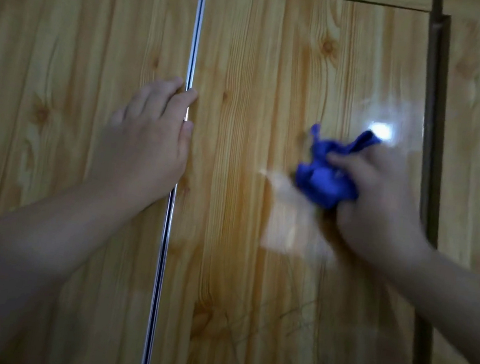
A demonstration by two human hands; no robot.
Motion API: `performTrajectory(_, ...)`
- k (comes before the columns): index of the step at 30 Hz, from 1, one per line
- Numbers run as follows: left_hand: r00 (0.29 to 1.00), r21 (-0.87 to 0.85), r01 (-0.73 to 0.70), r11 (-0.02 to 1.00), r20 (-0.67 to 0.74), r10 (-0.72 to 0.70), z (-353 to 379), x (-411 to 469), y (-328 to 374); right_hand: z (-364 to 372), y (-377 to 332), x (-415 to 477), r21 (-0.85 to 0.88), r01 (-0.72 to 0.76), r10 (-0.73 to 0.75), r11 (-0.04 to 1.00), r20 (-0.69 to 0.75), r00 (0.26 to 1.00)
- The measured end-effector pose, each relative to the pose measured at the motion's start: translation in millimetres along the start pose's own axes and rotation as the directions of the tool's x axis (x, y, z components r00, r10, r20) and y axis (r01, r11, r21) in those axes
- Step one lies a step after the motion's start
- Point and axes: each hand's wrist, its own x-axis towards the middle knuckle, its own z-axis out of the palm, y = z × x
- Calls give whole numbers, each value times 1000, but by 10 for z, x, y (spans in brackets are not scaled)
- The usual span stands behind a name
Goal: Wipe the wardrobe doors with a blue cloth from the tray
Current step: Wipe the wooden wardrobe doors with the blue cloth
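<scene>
cloth: bunched in right hand, its fingers curled round blue cloth, pressed on door
left hand: fingers straight, flat at door's left edge

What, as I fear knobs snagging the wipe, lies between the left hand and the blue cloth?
In the head view, only bare wood-grain door panel lies between the left hand and the blue cloth gripped by the right hand.

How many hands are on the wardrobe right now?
2. The left hand rests at the metal strip; the right hand grips the blue cloth against the door right of that strip. No other is in view.
</scene>
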Motion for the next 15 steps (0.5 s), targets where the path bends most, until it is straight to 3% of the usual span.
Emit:
performTrajectory(6, 996, -87, 35, 996, 88, -28, -184, 60, 28, 132, -412, -730, 81, 260, -270, 962, 161, 949)
performTrajectory(8, 992, -73, -18, 997, 127, 27, -301, -22, 59, 34, -406, -684, 92, 242, -256, 966, 200, 946)
performTrajectory(11, 954, -26, -255, 967, 157, 255, -430, -538, 145, -76, -474, -689, 161, 126, -161, 979, 228, 960)
performTrajectory(13, 944, -93, -248, 964, 199, 262, -447, -1061, 207, -107, -535, -732, 175, 147, -186, 973, 232, 955)
performTrajectory(15, 944, -85, -163, 983, 276, 181, -416, -1567, 282, -102, -618, -758, 197, 180, -222, 964, 220, 950)
